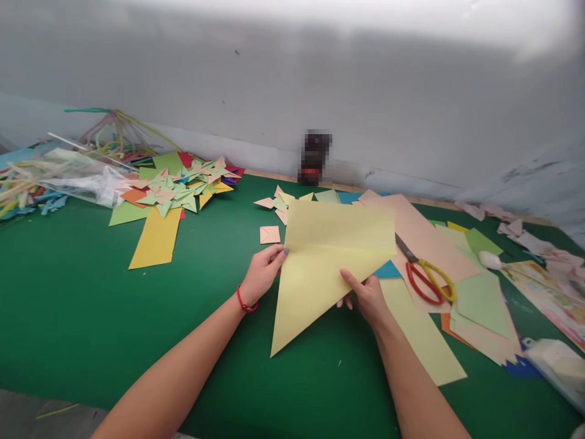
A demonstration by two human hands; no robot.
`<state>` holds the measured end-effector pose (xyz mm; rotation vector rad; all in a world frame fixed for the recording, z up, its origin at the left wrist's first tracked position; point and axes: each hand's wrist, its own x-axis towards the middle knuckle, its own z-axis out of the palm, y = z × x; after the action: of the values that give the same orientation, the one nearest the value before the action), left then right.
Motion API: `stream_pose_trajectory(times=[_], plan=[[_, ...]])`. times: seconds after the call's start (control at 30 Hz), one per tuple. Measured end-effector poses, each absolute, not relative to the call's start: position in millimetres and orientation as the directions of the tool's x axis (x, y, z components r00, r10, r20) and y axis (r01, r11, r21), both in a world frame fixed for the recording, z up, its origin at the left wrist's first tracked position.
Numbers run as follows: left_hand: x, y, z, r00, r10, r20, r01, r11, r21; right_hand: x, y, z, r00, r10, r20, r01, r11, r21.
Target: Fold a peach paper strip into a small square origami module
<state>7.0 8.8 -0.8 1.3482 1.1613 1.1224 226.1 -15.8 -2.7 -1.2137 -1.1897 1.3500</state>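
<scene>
A pale yellow sheet (326,238) is up between both hands, over the middle of the green surface (201,341), its sharp lower corner aimed at the near edge. The left hand (265,272) pinches the sheet's left side, thumb on the face and fingers mostly hidden behind. The right hand (369,297) grips the slanted lower side, thumb on top, with some fingertips showing underneath. A soft bend runs across the sheet roughly level with the left hand (whether it is a true crease, I cannot tell).

Handling it well, I judge, calls for a light, even pinch: too much pull between the hands could tear or buckle thin paper, and a loose left thumb would let the side slip. Keeping the right thumb near the slanted side should leave the face smooth. Resting the sheet on the bare stretch towards the near edge would give firm backing.

The scissors (426,264) lie right of the sheet on loose paper, handles towards the right edge, so the right elbow and sleeve-less forearm need care around them. A small folded pink square (269,235) sits just beyond the left hand, towards the far edge.
</scene>
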Motion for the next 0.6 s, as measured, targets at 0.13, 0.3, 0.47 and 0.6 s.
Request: stream_pose_trajectory(times=[0.13,0.3,0.47,0.6], plan=[[7.5,8.7,-1.1,0.107,0.994,0.031,0.065,-0.038,0.997,226.3,-16.2,-1.7,-0.057,0.988,-0.144,-0.045,-0.147,-0.988],[7.6,9.1,-1.4,0.108,0.994,0.000,0.041,-0.004,0.999,223.0,-15.6,-2.2,-0.052,0.986,-0.157,-0.076,-0.161,-0.984],[7.6,7.1,-0.6,0.080,0.996,0.034,0.056,-0.039,0.998,219.5,-15.5,-1.9,-0.053,0.991,-0.124,-0.076,-0.128,-0.989],[8.4,5.3,-0.7,0.120,0.993,-0.011,0.047,0.005,0.999,219.7,-16.0,-0.4,-0.046,0.989,-0.137,-0.053,-0.140,-0.989]])
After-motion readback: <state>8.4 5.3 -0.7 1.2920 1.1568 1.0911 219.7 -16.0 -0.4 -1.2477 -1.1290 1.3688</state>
